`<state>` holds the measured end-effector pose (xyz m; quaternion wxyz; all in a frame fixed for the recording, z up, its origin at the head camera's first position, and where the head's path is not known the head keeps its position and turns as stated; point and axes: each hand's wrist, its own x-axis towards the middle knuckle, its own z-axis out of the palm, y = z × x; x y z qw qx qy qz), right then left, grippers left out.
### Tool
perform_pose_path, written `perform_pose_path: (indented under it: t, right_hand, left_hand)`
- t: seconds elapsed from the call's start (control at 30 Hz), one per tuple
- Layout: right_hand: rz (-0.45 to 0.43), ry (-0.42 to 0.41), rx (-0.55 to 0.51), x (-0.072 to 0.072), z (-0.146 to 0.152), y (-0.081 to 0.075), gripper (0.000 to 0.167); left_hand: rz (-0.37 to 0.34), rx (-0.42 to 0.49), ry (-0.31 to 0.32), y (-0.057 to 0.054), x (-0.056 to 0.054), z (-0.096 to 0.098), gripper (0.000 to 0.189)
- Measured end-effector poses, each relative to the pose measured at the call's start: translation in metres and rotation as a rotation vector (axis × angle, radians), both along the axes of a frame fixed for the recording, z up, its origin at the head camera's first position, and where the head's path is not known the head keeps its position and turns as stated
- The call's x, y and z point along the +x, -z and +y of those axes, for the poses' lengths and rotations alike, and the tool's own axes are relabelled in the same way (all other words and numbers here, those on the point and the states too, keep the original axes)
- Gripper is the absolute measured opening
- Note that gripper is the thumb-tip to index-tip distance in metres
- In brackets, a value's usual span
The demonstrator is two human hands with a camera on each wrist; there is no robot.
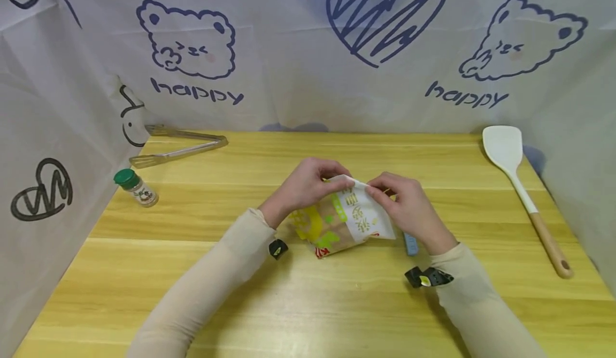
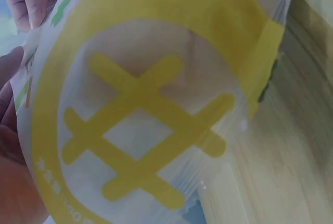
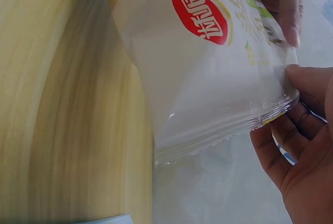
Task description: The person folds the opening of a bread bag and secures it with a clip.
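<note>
Head view: packet (image 1: 339, 220), long axis roughly sideways, white end (image 1: 369, 216) rightward, edge (image 1: 360, 184) in fingers (image 1: 338, 187) of left hand (image 1: 312, 182) and right hand (image 1: 411, 205)

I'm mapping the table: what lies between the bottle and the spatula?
In the head view, the left hand, the bag and the right hand lie between the bottle and the spatula, plus a blue thing by the right hand.

I see the left hand (image 1: 313, 184) and the right hand (image 1: 409, 205) close together, thumb tips just apart, both pinching; pale-sleeved, the left forearm (image 1: 212, 277) and right forearm (image 1: 481, 302) slant inward.
</note>
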<state>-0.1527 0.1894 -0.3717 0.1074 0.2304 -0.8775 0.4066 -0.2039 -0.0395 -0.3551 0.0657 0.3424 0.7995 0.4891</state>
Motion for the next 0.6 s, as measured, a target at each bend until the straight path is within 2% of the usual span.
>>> perform_pose_path:
  t: [0.13, 0.6]
  right_hand:
    - [0.004, 0.000, -0.004, -0.0005, 0.0001, -0.0014, 0.009]
    - [0.013, 0.063, 0.014, 0.0010, 0.0012, -0.0009, 0.009]
  left_hand:
    - [0.030, -0.029, 0.013, -0.0011, -0.0011, 0.0011, 0.015]
    - [-0.021, -0.057, -0.030, -0.0040, -0.0005, 0.0019, 0.017]
